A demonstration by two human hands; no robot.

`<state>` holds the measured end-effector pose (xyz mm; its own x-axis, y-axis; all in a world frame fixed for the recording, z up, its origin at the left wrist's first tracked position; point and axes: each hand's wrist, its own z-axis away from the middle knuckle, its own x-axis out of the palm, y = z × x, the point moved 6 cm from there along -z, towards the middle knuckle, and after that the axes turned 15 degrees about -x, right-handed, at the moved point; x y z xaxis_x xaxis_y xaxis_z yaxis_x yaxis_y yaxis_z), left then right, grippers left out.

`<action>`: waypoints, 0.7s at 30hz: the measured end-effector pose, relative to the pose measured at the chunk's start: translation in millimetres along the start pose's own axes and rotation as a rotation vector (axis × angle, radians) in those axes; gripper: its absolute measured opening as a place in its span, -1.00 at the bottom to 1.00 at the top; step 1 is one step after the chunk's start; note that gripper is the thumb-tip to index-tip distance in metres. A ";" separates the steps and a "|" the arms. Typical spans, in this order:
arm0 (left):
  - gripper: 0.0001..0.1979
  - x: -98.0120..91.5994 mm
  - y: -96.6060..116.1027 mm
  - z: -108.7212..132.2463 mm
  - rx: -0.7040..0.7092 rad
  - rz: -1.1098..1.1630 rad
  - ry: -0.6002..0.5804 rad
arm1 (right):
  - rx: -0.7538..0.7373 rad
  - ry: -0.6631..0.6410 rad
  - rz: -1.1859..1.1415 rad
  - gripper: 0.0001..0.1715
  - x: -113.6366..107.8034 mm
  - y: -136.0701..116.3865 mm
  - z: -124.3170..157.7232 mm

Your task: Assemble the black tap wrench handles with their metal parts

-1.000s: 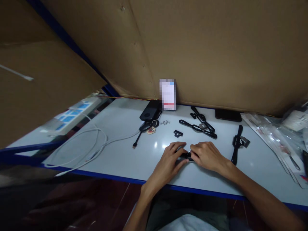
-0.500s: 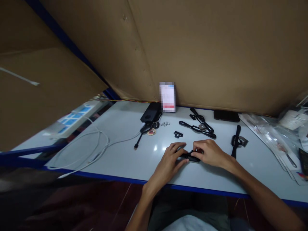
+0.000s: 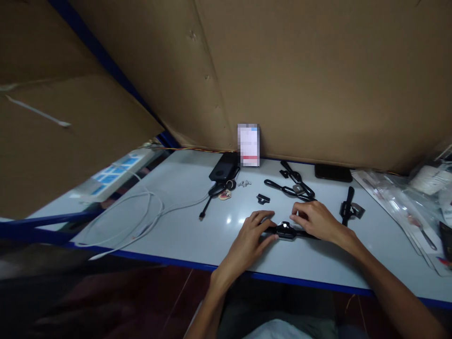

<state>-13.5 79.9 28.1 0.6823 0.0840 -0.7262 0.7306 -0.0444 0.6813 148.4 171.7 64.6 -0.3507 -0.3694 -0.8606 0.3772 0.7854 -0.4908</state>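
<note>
A black spokeshave (image 3: 286,230) lies across the table in front of me, a shiny screw showing on the middle of its body. My left hand (image 3: 254,234) is closed around the left handle, thumb near the body and fingers over the top. Just right of the screw hovers my right hand (image 3: 312,220), thumb and forefinger curled and a little apart, nothing visible between them; it partly covers the right handle. Beyond the hands sits a small black clamp plate (image 3: 263,199). Small silver screws (image 3: 244,183) lie farther back.
Two more spokeshaves (image 3: 296,181) lie crossed behind my right hand, another (image 3: 349,207) to the right. A phone (image 3: 249,145) leans on the cardboard wall (image 3: 282,84). A power bank (image 3: 224,165), white cable (image 3: 155,214), dark phone (image 3: 333,173) and plastic packaging (image 3: 399,207) surround them.
My right hand has come off the spokeshave's middle and moved slightly right and up, uncovering the screw. My left hand keeps its hold on the handle. The view has shifted slightly.
</note>
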 end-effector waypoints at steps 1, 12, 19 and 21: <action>-0.86 0.4 0.0 0.0 0.001 0.000 -0.006 | -0.007 0.005 -0.031 -0.84 -2.5 1.4 1.2; -0.85 -0.6 0.9 -0.2 0.016 0.008 0.015 | -0.113 -0.064 -0.114 -0.65 10.8 -18.4 -2.1; -0.85 -3.3 5.2 0.2 0.013 -0.008 0.019 | -0.109 -0.079 -0.193 -0.69 11.5 -9.7 -1.7; -0.86 -3.0 4.5 -0.1 0.011 -0.004 0.020 | -0.103 -0.072 -0.186 -0.75 12.6 -7.5 -2.8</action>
<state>-12.3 79.5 33.4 0.6791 0.1044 -0.7265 0.7334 -0.0548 0.6776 138.8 162.6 57.9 -0.3421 -0.5445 -0.7658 0.2207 0.7457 -0.6287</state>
